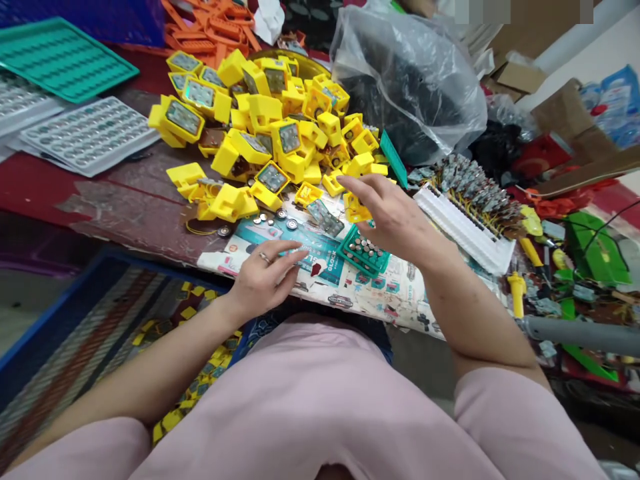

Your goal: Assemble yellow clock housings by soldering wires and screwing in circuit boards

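My left hand (267, 277) is over the front edge of the printed sheet (320, 257), fingers apart and nothing visible in them. To the right, my right hand (387, 210) reaches toward a yellow housing (355, 208) at the near side of the pile; its thumb and fingers are spread, and the palm side is hidden. Just below that hand sits a small green basket (373, 267) of round metal cells. A grey circuit board (325, 218) lies left of the basket. Loose button cells (291, 225) lie near the pile of yellow housings (270, 113).
White trays of round cells (93, 133) and a green tray (65, 60) are at the left. A clear plastic bag (410, 80) stands behind. At right are a white rack (465, 230) with wired boards and a yellow-handled tool (517, 290). A blue crate (105, 333) sits below.
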### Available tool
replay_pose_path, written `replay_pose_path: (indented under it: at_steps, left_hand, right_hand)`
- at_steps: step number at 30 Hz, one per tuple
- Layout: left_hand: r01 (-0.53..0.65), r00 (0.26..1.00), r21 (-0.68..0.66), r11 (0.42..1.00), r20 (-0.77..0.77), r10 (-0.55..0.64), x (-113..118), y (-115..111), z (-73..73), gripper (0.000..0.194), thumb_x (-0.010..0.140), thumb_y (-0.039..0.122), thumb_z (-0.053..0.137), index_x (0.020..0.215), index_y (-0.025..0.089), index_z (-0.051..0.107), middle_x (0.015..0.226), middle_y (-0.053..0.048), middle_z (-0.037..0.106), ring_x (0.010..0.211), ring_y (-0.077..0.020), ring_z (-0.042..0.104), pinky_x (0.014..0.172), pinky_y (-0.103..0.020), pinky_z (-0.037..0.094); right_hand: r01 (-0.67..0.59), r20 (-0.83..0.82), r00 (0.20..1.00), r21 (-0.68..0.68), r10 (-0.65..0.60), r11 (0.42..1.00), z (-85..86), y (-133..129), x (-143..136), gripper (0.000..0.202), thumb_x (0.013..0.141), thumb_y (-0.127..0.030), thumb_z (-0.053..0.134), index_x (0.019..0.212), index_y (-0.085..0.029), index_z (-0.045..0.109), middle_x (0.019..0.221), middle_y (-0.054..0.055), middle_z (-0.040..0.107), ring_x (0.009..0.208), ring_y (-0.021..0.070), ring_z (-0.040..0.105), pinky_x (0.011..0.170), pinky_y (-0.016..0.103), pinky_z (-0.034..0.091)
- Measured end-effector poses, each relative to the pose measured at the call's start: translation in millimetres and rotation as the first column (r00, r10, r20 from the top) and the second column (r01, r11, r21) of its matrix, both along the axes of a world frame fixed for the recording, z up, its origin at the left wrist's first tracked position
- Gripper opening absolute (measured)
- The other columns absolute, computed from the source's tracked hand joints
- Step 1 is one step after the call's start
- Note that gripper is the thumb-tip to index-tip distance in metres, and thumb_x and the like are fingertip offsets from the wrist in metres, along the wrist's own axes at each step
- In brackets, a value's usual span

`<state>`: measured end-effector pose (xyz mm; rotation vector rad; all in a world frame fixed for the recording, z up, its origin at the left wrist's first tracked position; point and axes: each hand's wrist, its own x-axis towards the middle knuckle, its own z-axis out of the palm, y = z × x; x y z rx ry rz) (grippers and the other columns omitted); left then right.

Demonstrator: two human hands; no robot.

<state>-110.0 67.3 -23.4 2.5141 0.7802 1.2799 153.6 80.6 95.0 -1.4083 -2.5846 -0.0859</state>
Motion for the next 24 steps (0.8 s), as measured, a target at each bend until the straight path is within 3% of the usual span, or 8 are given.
replay_pose_path:
  at_steps: [3,5,10,12,14,18,21,24]
  left_hand:
    - [0.106,0.987,-0.160,0.981,0.137,-0.084,13,-5,17.6,0.065,0.089,0.020,0.064,0.150,0.021,0.040,0.145,-0.018,0.054,0.136,-0.0270,0.053,0.106,-0.042,0.052]
    - [0.254,0.960,-0.304,0.918,0.198,-0.199,27,-9,28.6,0.077,0.089,0.027,0.066,0.156,0.022,0.029,0.152,-0.018,0.047,0.140,-0.0283,0.049,0.104,-0.040,0.053]
    - [0.414,0.902,-0.705,0.575,0.234,-0.363,63,-21,31.9,0.054,0.091,0.039,0.062,0.141,0.019,0.052,0.115,-0.009,0.069,0.083,-0.0159,0.069,0.067,-0.025,0.054]
    - [0.392,0.902,-0.755,0.525,0.205,-0.379,73,-27,28.2,0.051,0.091,0.040,0.062,0.136,0.017,0.056,0.101,-0.006,0.070,0.064,-0.0112,0.061,0.057,-0.023,0.049]
    - [0.355,0.907,-0.749,0.560,0.132,-0.399,79,-33,26.3,0.053,0.090,0.038,0.061,0.137,0.015,0.056,0.088,-0.002,0.067,0.056,-0.0093,0.056,0.054,-0.023,0.045]
    - [0.235,0.888,-0.592,0.771,-0.191,-0.418,87,-45,27.7,0.045,0.091,0.031,0.055,0.132,0.017,0.061,0.082,-0.002,0.069,0.065,-0.0142,0.063,0.066,-0.026,0.050]
    - [0.157,0.861,-0.375,0.913,-0.400,-0.313,94,-52,29.2,0.038,0.091,0.033,0.054,0.123,0.019,0.068,0.106,-0.010,0.073,0.096,-0.0267,0.070,0.084,-0.039,0.054]
    - [0.237,0.875,-0.254,0.938,-0.363,-0.320,104,-56,30.3,0.047,0.089,0.040,0.060,0.131,0.019,0.064,0.142,-0.015,0.059,0.135,-0.0362,0.053,0.108,-0.052,0.045]
  right_hand:
    - [-0.047,-0.153,0.987,0.023,0.050,0.999,12.9,-31,4,0.079,0.091,-0.019,0.060,0.158,-0.033,0.021,0.132,0.008,0.061,0.121,0.0291,0.060,0.100,0.049,0.057]
    - [-0.053,-0.242,0.969,0.009,0.053,0.999,12.3,-53,8,0.085,0.092,-0.028,0.065,0.159,-0.037,0.014,0.137,0.006,0.061,0.117,0.0277,0.064,0.096,0.047,0.060]
    - [0.076,-0.348,0.932,-0.100,-0.106,0.992,-11.5,-111,24,0.091,0.090,-0.040,0.069,0.159,-0.043,0.009,0.153,0.003,0.051,0.119,0.0272,0.067,0.096,0.046,0.062]
    - [0.126,-0.378,0.910,-0.141,-0.171,0.982,-23.9,-133,31,0.092,0.089,-0.040,0.070,0.160,-0.041,0.011,0.154,0.005,0.050,0.125,0.0277,0.064,0.098,0.046,0.062]
    - [0.151,-0.419,0.885,-0.152,-0.203,0.977,-37.3,-152,37,0.091,0.089,-0.036,0.070,0.160,-0.039,0.013,0.154,0.007,0.050,0.131,0.0276,0.060,0.103,0.047,0.059]
    - [0.206,-0.518,0.816,-0.153,-0.256,0.966,-66.3,-176,46,0.082,0.092,-0.033,0.066,0.159,-0.034,0.019,0.155,0.010,0.047,0.142,0.0280,0.050,0.113,0.051,0.051]
    - [0.234,-0.582,0.752,-0.201,-0.309,0.951,-83.4,-185,49,0.078,0.092,-0.035,0.066,0.157,-0.034,0.023,0.157,0.011,0.045,0.143,0.0283,0.048,0.113,0.052,0.050]
    - [0.228,-0.665,0.672,-0.235,-0.327,0.945,-89.6,-188,47,0.079,0.091,-0.037,0.068,0.156,-0.037,0.024,0.158,0.009,0.043,0.134,0.0258,0.057,0.109,0.048,0.055]
